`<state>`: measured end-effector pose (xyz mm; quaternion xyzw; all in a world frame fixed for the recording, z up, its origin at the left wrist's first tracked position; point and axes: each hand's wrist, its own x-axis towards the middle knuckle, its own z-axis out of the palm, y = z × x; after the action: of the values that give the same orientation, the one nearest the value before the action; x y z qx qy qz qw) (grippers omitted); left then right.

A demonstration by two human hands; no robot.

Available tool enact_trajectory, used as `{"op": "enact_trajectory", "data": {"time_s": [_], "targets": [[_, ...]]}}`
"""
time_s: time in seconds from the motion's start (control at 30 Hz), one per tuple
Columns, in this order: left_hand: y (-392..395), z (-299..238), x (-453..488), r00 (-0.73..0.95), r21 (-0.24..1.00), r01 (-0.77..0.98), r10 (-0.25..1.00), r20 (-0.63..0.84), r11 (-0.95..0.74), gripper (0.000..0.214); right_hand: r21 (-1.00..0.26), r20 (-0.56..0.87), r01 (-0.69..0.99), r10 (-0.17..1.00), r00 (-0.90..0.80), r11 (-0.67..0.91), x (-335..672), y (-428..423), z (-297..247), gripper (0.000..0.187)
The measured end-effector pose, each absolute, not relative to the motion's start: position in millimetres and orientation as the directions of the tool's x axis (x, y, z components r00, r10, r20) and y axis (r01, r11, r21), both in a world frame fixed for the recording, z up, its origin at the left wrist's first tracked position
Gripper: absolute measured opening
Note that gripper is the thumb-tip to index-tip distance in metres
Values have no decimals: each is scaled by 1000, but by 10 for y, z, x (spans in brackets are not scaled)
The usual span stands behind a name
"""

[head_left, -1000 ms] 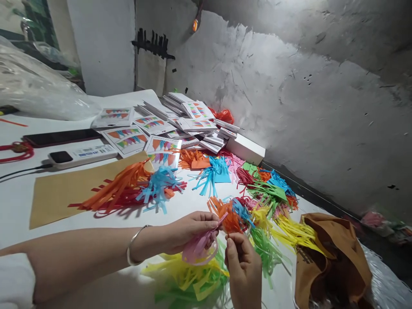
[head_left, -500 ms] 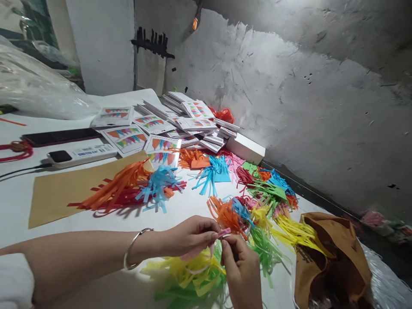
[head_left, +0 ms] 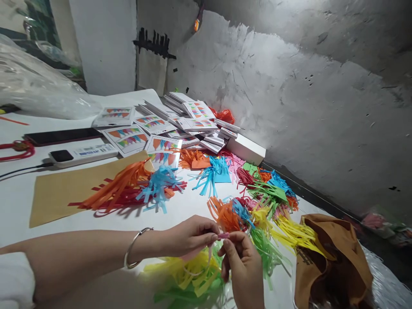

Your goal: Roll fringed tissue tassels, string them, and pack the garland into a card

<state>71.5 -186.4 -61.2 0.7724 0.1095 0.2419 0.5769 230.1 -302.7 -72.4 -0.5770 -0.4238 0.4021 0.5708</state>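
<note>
My left hand (head_left: 196, 234) pinches a pink paper tassel (head_left: 223, 236) between thumb and fingertips; its pale strips hang below the fingers. My right hand (head_left: 245, 268) is closed at the other end of the pink piece, thumb against forefinger. Underneath, a yellow tassel (head_left: 193, 274) and a green tassel (head_left: 189, 296) lie on the white table. Just beyond the hands are an orange tassel (head_left: 227, 212), a light green tassel (head_left: 265, 244) and a blue tassel (head_left: 242, 211).
Orange and red tassels (head_left: 119, 189) lie across brown paper (head_left: 48, 201) at left. Behind are printed cards (head_left: 199, 109) in a heap, a white box (head_left: 246, 149), a phone (head_left: 64, 136) and a white device (head_left: 83, 154). At right stands a brown bag (head_left: 350, 253), near the wall.
My right thumb and fingers have shifted slightly up along the pink tassel's end, which now looks narrower and more folded or twisted. The left hand has hardly moved.
</note>
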Motion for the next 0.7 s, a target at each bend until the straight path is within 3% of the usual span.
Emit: {"op": "enact_trajectory", "data": {"time_s": [0.17, 0.33, 0.43, 0.5, 0.57, 0.63, 0.7], "targets": [[-1929, -593, 668, 849, 840, -129, 378, 368, -528, 29, -999, 9, 40, 966, 258, -1, 2294, -3031, -705, 51], [-1955, -635, 664, 826, 598, -102, 267, 496, -795, 26, -990, 24, 141, 945, 325, -24, 2234, -3042, -739, 43], [-1956, -687, 673, 820, 463, -49, 229, 525, -885, 27, -959, 184, 270, 919, 348, 90, 2204, -2994, -791, 39], [-1985, -737, 681, 827, 410, -11, 222, 516, -912, 24, -940, 312, 277, 834, 455, 200, 2239, -2953, -795, 35], [-2030, -788, 696, 853, 385, -15, 190, 487, -923, 23, -942, 318, 102, 758, 570, 319, 2344, -2935, -754, 31], [-2036, -802, 712, 878, 396, -84, 120, 463, -914, 18, -905, 219, -176, 779, 587, 387, 2506, -2956, -677, 28], [-1927, -737, 707, 879, 457, -105, 132, 458, -883, 10, -871, 129, -337, 828, 546, 357, 2668, -3012, -597, 25]]}}
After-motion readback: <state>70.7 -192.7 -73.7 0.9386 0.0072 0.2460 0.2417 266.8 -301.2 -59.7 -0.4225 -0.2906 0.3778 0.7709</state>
